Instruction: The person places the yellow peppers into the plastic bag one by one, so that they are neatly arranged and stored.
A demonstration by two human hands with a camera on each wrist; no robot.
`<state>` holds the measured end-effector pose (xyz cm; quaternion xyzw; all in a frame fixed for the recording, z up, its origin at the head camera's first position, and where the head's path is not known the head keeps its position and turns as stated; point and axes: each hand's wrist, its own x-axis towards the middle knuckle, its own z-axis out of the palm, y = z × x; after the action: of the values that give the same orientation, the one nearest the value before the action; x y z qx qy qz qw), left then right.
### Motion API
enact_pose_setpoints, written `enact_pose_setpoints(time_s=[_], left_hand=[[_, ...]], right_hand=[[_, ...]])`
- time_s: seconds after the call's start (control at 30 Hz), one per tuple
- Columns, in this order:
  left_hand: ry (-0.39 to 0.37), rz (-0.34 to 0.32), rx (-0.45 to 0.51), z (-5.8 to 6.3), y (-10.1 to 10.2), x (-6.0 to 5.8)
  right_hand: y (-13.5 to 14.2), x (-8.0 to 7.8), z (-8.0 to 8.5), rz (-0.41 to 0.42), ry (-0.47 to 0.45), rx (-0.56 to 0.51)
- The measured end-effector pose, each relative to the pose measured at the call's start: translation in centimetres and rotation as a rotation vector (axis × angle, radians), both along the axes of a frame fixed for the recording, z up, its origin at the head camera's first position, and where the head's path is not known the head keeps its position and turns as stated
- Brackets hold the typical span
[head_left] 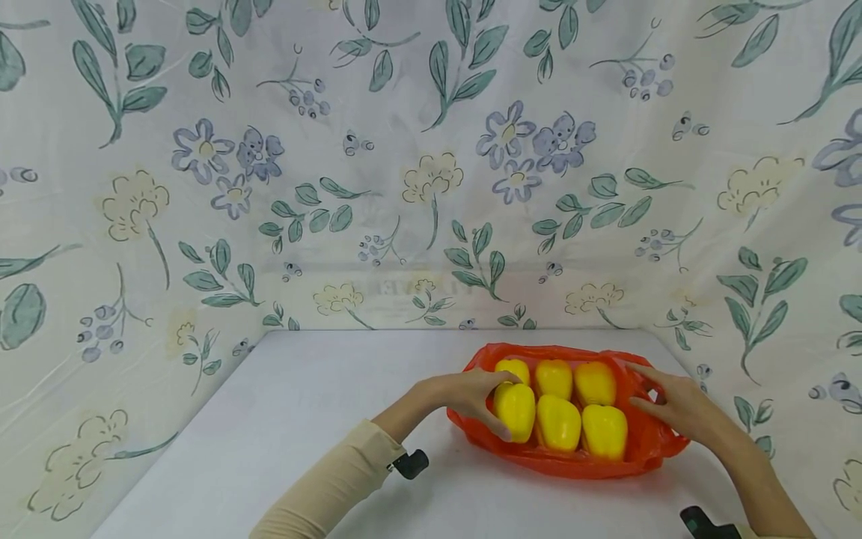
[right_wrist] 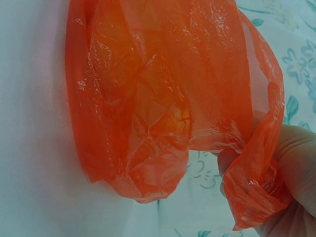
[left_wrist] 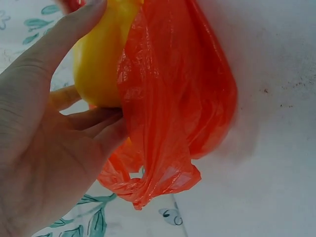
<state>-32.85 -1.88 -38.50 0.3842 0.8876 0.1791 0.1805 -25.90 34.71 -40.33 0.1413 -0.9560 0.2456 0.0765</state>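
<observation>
A red plastic bag (head_left: 525, 466) lies spread on the table with its mouth facing up. Inside it sit several yellow bell peppers (head_left: 559, 424) in two rows. My left hand (head_left: 471, 397) grips the near-left bell pepper (head_left: 515, 413), thumb on the near side and fingers over its far side. In the left wrist view that pepper (left_wrist: 98, 64) is partly behind the bag's red film (left_wrist: 163, 89). At the bag's right end, my right hand (head_left: 676, 404) pinches the bag's edge; the right wrist view shows a gathered handle (right_wrist: 256, 192) between thumb and fingers.
The white table (head_left: 323, 419) extends to the left of the bag. A floral cloth (head_left: 377, 187) hangs behind and along both sides. Dark wrist cameras (head_left: 411, 464) are strapped at the wrists.
</observation>
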Motion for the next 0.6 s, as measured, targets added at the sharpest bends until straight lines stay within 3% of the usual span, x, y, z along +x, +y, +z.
enact_pose_setpoints(time_s=[0.43, 0.6], left_hand=[[0.022, 0.004, 0.015, -0.4, 0.3, -0.4], [0.059, -0.028, 0.019, -1.1, 0.2, -0.4]], right_hand=[[0.1, 0.0, -0.1, 0.002, -0.01, 0.003], [0.1, 0.0, 0.0, -0.001, -0.006, 0.006]])
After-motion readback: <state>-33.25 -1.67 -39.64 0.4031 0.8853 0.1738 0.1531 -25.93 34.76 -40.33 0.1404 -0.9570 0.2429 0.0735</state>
